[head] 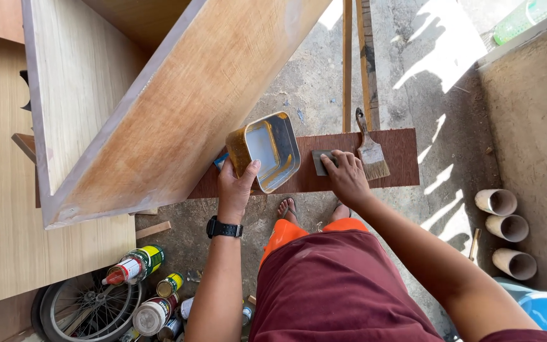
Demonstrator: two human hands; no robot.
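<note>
Left hand (235,187) grips the near rim of a rectangular metal tin (266,151), thumb over the edge, fingers clamped on the stained yellow wall; tin is tilted up, open side facing the camera, held above the left end of a dark red-brown board (400,155). Right hand (347,176) lies flat on that board, fingers pressed down on a small grey block (321,159), apparently a sanding block. Paintbrush (370,149) lies just right of that hand, bristles near. Risks: tilted tin could spill any liquid onto the board or the feet below; a one-hand rim grip may slip; right hand could knock the brush; big wooden cabinet panel (178,107) crowds the left side.
</note>
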